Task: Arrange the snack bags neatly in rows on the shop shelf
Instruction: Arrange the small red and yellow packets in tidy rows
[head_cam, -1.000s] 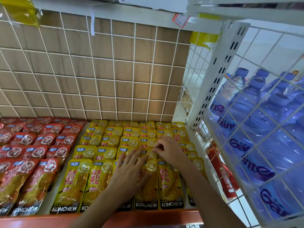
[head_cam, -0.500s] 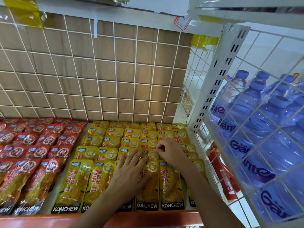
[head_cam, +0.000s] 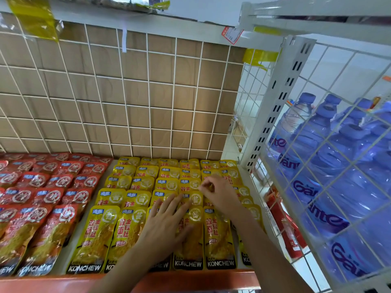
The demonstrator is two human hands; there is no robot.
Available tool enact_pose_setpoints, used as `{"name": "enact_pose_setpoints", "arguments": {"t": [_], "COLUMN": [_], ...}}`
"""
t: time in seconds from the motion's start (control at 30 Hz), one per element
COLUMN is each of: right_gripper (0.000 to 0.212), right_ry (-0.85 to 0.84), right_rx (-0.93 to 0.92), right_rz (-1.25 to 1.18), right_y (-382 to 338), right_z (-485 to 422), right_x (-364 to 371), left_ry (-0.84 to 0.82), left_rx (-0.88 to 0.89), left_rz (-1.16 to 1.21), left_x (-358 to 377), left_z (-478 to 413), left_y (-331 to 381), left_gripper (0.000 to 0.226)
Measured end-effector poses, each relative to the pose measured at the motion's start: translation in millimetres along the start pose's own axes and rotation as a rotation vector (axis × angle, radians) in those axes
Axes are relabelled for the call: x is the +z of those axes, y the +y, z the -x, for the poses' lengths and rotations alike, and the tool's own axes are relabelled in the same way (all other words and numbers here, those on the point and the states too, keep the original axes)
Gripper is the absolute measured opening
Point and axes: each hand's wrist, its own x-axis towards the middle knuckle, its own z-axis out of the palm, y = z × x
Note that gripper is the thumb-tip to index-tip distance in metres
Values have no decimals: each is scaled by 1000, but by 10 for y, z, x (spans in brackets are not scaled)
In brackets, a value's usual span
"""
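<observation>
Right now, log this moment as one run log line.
left hand: flat on yellow snack bags | right hand: pinching a yellow bag's top | red snack bags: rowed, untouched

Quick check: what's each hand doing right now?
Left hand: open, flat on the yellow snack bags.
Right hand: fingers pinched at a yellow bag's top edge.

Bright, even light; soft focus, edges bowed.

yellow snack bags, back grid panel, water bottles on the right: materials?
Yellow snack bags: glossy plastic film by the look, with sheen and creases; part seems see-through, showing the food.
Back grid panel: thin white wire, likely coated metal, in front of a matte brown wood-look board.
Water bottles: clear blue-tinted plastic with opaque blue caps; light glints off the ribbed walls.
</observation>
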Motion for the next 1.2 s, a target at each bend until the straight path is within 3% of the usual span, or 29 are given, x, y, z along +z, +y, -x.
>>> {"name": "enact_pose_setpoints", "arguments": {"t": [0.1, 0.23, 0.43, 0.77, 1.07, 1.2], "right_gripper": [12, 11, 9, 14, 17, 28], "right_ry": [142, 105, 50, 54, 17, 18], "right_rx": [106, 243, 217, 272, 309, 302], "right_rz": [-12, 120, 134, 123, 138, 152], "right_y": [61, 201, 266, 253, 240, 233], "right_z": [35, 130, 174, 138, 110, 118], "right_x": [-154, -253, -203, -231, -216, -212], "left_ry": [12, -16, -84, -69, -66, -63], "left_rx": [38, 138, 271, 302, 307, 291], "left_rz": [5, 20, 63, 61, 22, 49], "left_x": [-75, -96, -34, 13, 51, 29], "left_z": [-53, -144, -204, -234, -234, -246], "left_y": [69, 193, 365, 349, 356, 337], "left_gripper": [55, 54, 83, 85, 68, 68]}}
